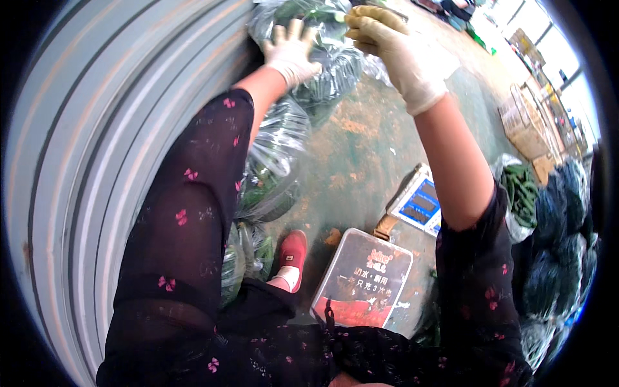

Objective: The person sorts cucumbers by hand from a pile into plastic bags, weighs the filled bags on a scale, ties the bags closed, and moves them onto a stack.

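Note:
My left hand (291,55), in a pale glove, lies with fingers spread on clear plastic bags of green vegetables at the top of the view. One such bag (332,71) bulges just beside the palm, and another bag (316,11) sits beyond the fingertips. To the right, my right hand (394,55) is raised in a glove with yellowed fingers. Its fingers are curled together; whatever they pinch is hidden. Thin clear plastic (377,69) shows below that hand.
A grey corrugated metal wall (122,142) curves along the left, with filled bags (274,161) against it. Below stands a platform scale (364,277) with a display (419,203). At right are an open bag of long green vegetables (519,193), stacked bags (554,277) and a basket (519,122).

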Available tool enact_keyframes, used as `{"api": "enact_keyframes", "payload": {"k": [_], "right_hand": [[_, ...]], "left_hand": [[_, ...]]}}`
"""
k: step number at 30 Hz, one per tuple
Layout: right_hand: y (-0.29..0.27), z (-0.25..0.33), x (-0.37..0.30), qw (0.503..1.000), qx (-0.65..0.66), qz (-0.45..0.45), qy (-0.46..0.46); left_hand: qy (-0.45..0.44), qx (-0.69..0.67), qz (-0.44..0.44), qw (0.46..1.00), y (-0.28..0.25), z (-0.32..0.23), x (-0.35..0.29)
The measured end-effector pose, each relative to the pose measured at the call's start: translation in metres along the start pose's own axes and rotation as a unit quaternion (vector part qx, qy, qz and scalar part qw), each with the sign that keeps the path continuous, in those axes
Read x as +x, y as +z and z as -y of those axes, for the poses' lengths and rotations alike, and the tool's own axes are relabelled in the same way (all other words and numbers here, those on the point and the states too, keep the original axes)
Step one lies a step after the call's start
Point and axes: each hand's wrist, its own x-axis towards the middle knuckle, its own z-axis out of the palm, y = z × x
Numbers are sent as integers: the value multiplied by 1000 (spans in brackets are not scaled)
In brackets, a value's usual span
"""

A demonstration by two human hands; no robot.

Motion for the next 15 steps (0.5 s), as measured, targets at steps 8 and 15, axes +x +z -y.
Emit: {"api": "enact_keyframes", "payload": {"k": [8,15], "right_hand": [[-100,42,-196,932,-154,-324,-53],[-175,0,-294,892,-365,-255,70]], "left_hand": [[-147,125,124,973,21,2,2],[-108,159,183,964,23,14,14]]}}
